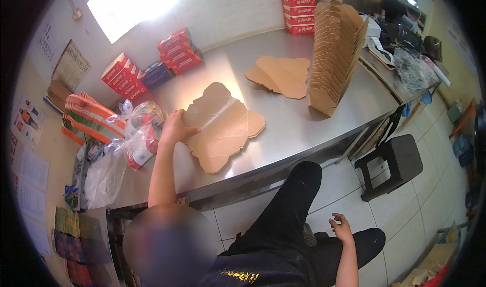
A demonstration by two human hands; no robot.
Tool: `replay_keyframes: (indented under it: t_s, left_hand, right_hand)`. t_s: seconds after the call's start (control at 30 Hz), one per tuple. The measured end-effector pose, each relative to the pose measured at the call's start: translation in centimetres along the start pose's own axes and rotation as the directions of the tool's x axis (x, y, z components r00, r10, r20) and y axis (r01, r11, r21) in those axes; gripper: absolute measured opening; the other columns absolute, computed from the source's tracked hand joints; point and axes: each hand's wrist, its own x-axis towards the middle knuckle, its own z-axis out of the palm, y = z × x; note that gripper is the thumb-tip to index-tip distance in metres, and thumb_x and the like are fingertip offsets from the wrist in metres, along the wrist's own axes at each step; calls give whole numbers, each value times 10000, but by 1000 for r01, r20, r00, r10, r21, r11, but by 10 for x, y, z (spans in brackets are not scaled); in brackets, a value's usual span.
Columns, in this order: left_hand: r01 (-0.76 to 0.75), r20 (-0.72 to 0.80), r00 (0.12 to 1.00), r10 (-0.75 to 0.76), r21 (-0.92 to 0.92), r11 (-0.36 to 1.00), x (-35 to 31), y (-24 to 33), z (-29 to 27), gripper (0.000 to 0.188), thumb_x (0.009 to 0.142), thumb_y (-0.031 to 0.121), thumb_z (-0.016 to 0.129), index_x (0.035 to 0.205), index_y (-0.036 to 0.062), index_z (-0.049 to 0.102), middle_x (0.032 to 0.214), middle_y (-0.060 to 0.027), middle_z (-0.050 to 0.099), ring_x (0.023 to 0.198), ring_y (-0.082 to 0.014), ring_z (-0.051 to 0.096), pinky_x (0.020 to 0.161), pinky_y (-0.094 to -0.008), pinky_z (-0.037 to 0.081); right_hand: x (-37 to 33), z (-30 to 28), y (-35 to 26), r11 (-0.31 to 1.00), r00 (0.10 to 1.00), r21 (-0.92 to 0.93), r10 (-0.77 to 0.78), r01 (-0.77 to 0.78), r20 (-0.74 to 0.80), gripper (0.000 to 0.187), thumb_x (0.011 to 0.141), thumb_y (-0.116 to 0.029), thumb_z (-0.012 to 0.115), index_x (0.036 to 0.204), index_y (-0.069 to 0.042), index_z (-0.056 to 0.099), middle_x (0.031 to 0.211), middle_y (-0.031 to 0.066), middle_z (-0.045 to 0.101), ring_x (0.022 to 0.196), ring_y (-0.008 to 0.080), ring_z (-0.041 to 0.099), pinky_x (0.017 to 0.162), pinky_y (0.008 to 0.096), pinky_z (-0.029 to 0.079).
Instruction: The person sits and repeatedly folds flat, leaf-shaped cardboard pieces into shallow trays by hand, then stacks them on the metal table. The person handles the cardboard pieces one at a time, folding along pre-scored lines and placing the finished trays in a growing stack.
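My left hand point(177, 128) grips the left edge of a flat brown cardboard box blank point(225, 127) that lies unfolded on the steel table point(304, 130). My forearm reaches up to it from below. My right hand point(341, 228) hangs open beside my black-trousered leg, below the table's edge, holding nothing. A small pile of more flat brown blanks point(281, 75) lies further back on the table. To its right, a tall nested stack of folded brown boxes point(335, 49) leans on the table.
Red cartons point(298, 7) are stacked at the back wall, with more red boxes point(124, 78) at the left. Clear plastic bags of packets point(137, 135) sit just left of my left hand. A black stool point(396, 165) stands on the tiled floor.
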Motion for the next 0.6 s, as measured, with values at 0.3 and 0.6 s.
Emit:
replay_keyframes:
  t_s: [0.3,0.6]
  left_hand:
    - [-202,-200,973,113,-507,838,-49,19,-66,480,660,166,922,1015,-4,647,886,-58,721,788,-132,693,727,-275,559]
    - [-334,-20,902,431,-665,668,-138,106,-77,372,652,164,953,872,12,694,790,-31,688,753,-63,621,621,-268,488]
  right_hand:
    - [3,-2,4,1000,1000,-12,-24,24,16,481,908,-277,746,1314,-61,604,1255,201,639,939,252,678,822,367,542]
    - [-38,-17,-87,780,887,541,-444,314,125,727,842,-207,814,1453,-66,446,1382,147,539,1150,222,618,933,352,515]
